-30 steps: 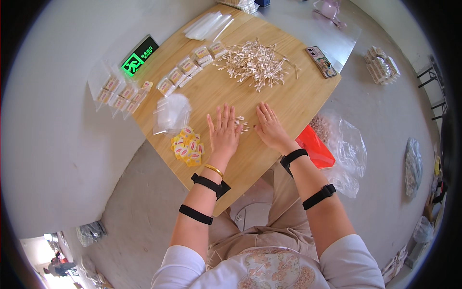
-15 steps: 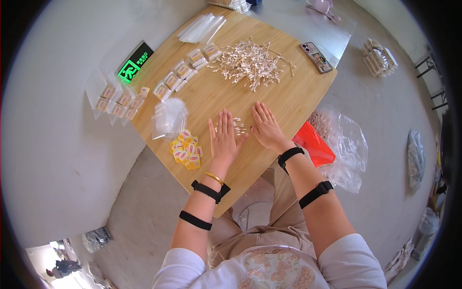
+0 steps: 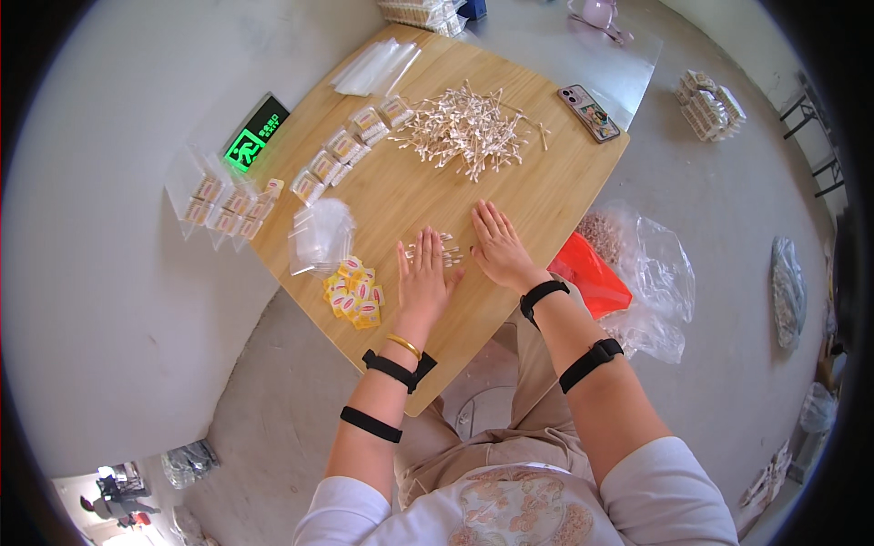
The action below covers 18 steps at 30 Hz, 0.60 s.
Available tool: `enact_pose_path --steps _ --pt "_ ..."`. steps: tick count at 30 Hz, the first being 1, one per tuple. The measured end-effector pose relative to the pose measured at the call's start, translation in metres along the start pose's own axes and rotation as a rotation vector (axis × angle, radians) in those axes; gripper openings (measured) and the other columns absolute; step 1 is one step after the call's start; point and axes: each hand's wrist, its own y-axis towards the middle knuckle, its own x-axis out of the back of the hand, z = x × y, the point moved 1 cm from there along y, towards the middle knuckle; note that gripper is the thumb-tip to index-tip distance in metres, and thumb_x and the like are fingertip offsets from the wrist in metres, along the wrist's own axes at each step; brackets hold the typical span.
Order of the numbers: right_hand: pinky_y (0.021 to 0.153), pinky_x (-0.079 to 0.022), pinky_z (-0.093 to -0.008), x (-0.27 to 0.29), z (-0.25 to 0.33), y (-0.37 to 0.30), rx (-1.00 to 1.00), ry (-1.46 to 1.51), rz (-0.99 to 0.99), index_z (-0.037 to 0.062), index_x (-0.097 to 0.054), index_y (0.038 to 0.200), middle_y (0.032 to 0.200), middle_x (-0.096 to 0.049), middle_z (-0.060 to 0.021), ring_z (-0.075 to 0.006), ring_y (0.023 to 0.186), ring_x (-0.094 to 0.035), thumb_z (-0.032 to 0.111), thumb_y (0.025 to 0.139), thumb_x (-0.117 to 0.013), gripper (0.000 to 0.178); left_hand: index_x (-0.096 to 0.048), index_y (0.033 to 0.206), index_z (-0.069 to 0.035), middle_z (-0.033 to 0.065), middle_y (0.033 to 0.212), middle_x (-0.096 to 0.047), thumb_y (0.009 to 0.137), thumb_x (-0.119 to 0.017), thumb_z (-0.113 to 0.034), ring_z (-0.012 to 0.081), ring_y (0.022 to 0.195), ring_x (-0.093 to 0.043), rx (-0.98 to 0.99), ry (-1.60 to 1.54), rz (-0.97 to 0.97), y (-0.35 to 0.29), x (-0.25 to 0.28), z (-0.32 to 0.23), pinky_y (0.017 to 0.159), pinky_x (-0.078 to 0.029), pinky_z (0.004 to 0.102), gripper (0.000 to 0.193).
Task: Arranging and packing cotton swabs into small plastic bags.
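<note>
My left hand lies flat over a small group of cotton swabs on the wooden table, hiding part of them. Its fingers are stretched out. To the right of that group, my right hand rests flat on the wood with its fingers extended, apart from the swabs. Farther off lies a large loose heap of cotton swabs. Left of my left hand are a pile of yellow-and-white printed cards and a stack of clear plastic bags.
A row of small packed boxes curves along the table's left side, with clear sleeves behind. A phone lies at the far right edge. Filled bags hang beside the left edge. A red bag sits below the right edge.
The whole view has shifted slightly. Both hands stay flat in nearly the same places, and the swabs beside my left hand look much the same.
</note>
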Motion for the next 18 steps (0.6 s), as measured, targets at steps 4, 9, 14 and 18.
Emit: enact_pose_path --steps 4,9,14,18 --pt "0.124 -0.011 -0.0412 -0.002 -0.002 0.000 -0.008 -0.017 0.009 -0.0023 -0.023 0.153 0.162 -0.018 -0.0188 -0.0300 0.152 -0.012 0.025 0.095 -0.049 0.068 -0.023 0.153 0.004 0.0171 0.161 -0.024 0.098 -0.038 -0.058 0.0261 0.150 -0.022 0.006 -0.020 0.042 -0.007 0.008 -0.006 0.123 -0.003 0.0535 0.085" --pt "0.124 -0.011 -0.0414 -0.004 -0.001 0.002 -0.020 -0.002 0.014 -0.0018 -0.024 0.153 0.162 -0.018 -0.0180 -0.0298 0.152 -0.012 0.025 0.095 -0.049 0.068 -0.027 0.151 0.005 0.0183 0.160 -0.025 0.097 -0.041 -0.057 0.0261 0.149 -0.024 0.061 -0.036 0.080 -0.028 0.011 -0.008 0.123 -0.003 0.0534 0.084" --pt "0.124 -0.011 -0.0418 0.000 -0.001 -0.001 -0.009 -0.017 0.006 -0.0021 -0.024 0.152 0.162 -0.019 -0.0183 -0.0297 0.152 -0.012 0.026 0.095 -0.050 0.068 -0.021 0.153 0.006 0.0191 0.162 -0.020 0.096 -0.042 -0.058 0.0278 0.152 -0.014 0.121 -0.032 0.063 -0.043 0.006 -0.014 0.123 -0.002 0.0536 0.088" --pt "0.124 -0.011 -0.0421 -0.001 0.001 0.000 0.004 -0.015 0.001 -0.0025 -0.024 0.152 0.162 -0.019 -0.0185 -0.0301 0.152 -0.012 0.026 0.095 -0.050 0.069 -0.017 0.154 0.006 0.0209 0.162 -0.016 0.096 -0.044 -0.058 0.0311 0.152 -0.010 0.096 -0.057 0.038 -0.043 0.000 -0.021 0.122 -0.001 0.0538 0.090"
